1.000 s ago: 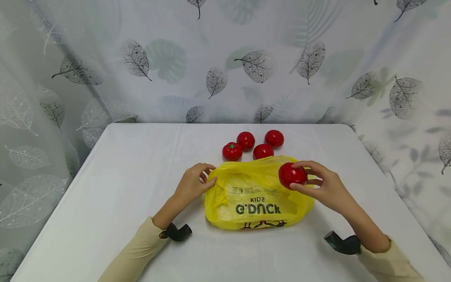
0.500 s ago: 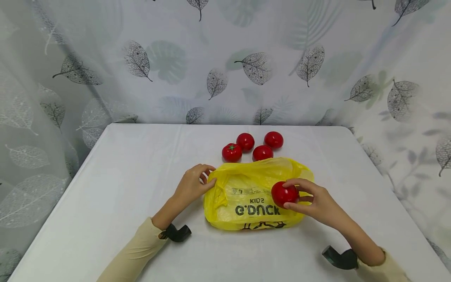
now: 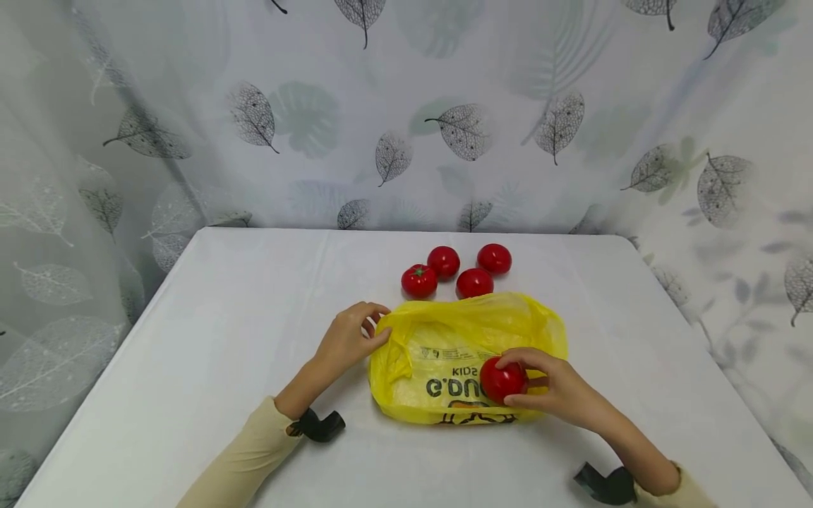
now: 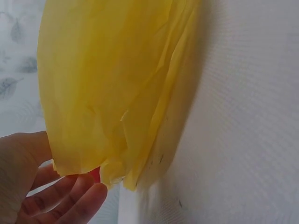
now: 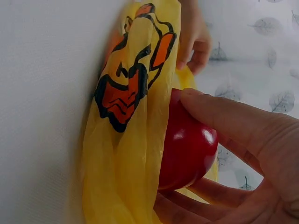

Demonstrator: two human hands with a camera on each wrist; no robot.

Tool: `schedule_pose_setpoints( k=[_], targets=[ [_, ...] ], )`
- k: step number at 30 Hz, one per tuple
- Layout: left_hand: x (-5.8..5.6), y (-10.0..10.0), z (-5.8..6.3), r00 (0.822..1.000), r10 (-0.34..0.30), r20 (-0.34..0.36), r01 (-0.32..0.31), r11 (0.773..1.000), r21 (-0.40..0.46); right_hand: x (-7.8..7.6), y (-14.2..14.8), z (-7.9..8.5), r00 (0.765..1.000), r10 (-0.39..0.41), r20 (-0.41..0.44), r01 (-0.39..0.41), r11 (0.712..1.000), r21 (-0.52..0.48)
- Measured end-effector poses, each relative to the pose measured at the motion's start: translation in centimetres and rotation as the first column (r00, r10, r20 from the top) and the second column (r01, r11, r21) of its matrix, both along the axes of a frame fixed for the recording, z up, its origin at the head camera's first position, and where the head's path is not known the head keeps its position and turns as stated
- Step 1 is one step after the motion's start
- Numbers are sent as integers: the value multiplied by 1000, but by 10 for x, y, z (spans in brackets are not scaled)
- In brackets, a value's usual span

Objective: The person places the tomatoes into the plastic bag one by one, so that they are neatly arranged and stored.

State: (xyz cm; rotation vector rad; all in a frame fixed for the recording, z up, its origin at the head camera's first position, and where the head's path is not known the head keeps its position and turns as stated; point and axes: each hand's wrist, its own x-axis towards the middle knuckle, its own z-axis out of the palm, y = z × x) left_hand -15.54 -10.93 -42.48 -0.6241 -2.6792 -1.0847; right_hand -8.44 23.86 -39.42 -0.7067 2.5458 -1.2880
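Observation:
A yellow plastic bag (image 3: 438,331) stands on the table with its mouth spread wide, printed "G.DUCK KIDS". My left hand (image 3: 349,335) pinches the bag's left rim between thumb and fingers; in the left wrist view the bag's yellow side (image 4: 107,93) hangs beside the fingers. My right hand (image 3: 552,388) grips a red tomato (image 3: 502,379) by its right side, at the bag's mouth near the front edge. In the right wrist view the tomato (image 5: 189,144) is partly hidden behind the bag's printed front wall (image 5: 131,116).
Behind the bag several more tomatoes lie in a group, one with a green calyx (image 3: 419,281) at the left. A white cloth covers the table (image 3: 267,282). Leaf-patterned curtains (image 3: 406,113) hang behind and along both sides.
My right hand has brought the tomato left and toward the bag's front edge, lower over the mouth. The left hand keeps its hold on the rim. The head view has tilted slightly upward.

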Motion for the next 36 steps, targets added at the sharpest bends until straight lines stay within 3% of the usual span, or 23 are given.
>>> schedule_pose_setpoints(
  k=[21,29,36],
  targets=[
    [1,0,-1,1000,-19,-15,19,1000,4,-5,1,6,990,98,97,-106,991,76],
    [1,1,1,999,-28,-22,28,1000,8,-11,4,11,990,137,36,-140,985,104],
    [3,1,1,1000,-25,-9,25,1000,5,-17,5,21,993,118,-4,-117,985,129]
  ],
)
